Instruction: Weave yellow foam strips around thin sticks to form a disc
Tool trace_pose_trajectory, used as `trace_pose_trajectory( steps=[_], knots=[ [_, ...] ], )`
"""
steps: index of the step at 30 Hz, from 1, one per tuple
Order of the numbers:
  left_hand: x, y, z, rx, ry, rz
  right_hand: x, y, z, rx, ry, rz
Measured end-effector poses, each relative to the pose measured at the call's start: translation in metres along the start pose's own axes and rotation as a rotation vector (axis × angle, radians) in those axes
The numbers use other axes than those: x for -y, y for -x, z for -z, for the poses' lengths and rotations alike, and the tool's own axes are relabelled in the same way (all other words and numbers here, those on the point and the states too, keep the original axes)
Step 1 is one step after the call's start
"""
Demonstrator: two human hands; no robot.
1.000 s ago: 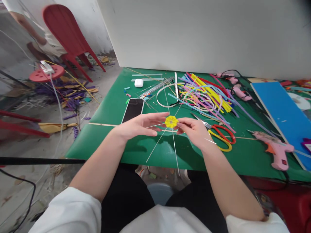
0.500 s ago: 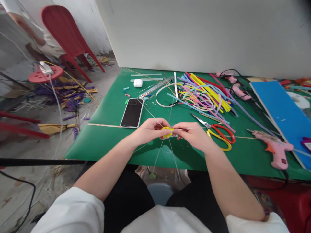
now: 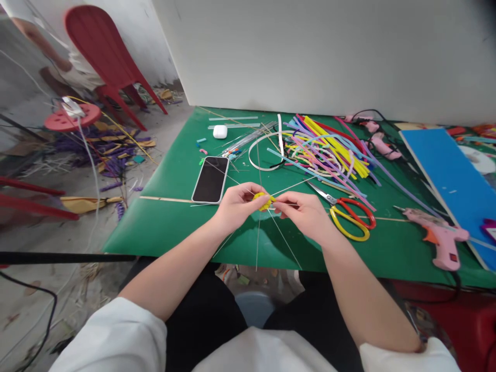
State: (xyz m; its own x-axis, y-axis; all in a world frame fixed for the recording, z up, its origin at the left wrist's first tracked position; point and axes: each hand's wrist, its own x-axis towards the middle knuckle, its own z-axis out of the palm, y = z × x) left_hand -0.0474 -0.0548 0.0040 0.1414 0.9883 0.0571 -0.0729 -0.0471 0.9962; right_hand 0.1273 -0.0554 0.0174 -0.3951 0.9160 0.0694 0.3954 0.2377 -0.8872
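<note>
Between my hands, over the front of the green table [image 3: 163,227], is a small round yellow piece [image 3: 264,200], fuzzy like pipe cleaner, with several thin wires fanning out from it. My left hand [image 3: 241,205] pinches its left side between thumb and fingers. At its right edge, my right hand [image 3: 300,209] has thumb and fingertips pressed together; they seem to grip a wire or strand there, though its exact kind is too small to see. Scissors [image 3: 344,212] with red and yellow handles lie right of my right hand. A phone [image 3: 210,180] lies beyond my left hand.
Behind my hands lies a heap of coloured pipe cleaners [image 3: 329,150], with a white hairband [image 3: 253,155] beside it. A pink glue gun [image 3: 437,232] and a blue board [image 3: 445,175] are at right. An earphone case [image 3: 220,132] sits farther back. Another person sits at far left.
The yellow piece has turned in my fingers: its wires now point in different directions, one reaching up and right. Both hands stay close to where they were.
</note>
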Motion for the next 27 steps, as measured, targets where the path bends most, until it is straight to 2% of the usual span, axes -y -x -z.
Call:
trace_pose_trajectory(
  steps=[5,10,16,19,23,27],
  knots=[
    [-0.001,0.000,-0.005,-0.097,0.045,0.031,0.001,-0.001,-0.006,-0.058,0.163,0.098],
    [0.001,-0.001,-0.005,-0.138,0.069,0.080,-0.002,0.000,-0.011,-0.107,0.287,0.167],
    [0.002,-0.002,-0.003,-0.193,-0.028,0.085,0.003,0.003,-0.007,0.017,0.455,0.188],
    [0.002,-0.001,-0.003,-0.201,-0.086,0.063,0.006,0.005,-0.004,0.024,0.489,0.181],
    [0.002,0.000,-0.003,-0.202,-0.165,0.020,0.011,0.010,-0.003,-0.019,0.647,0.188],
    [0.005,0.000,-0.001,-0.230,-0.223,-0.011,0.017,0.017,-0.005,-0.143,0.848,0.224]
  ],
)
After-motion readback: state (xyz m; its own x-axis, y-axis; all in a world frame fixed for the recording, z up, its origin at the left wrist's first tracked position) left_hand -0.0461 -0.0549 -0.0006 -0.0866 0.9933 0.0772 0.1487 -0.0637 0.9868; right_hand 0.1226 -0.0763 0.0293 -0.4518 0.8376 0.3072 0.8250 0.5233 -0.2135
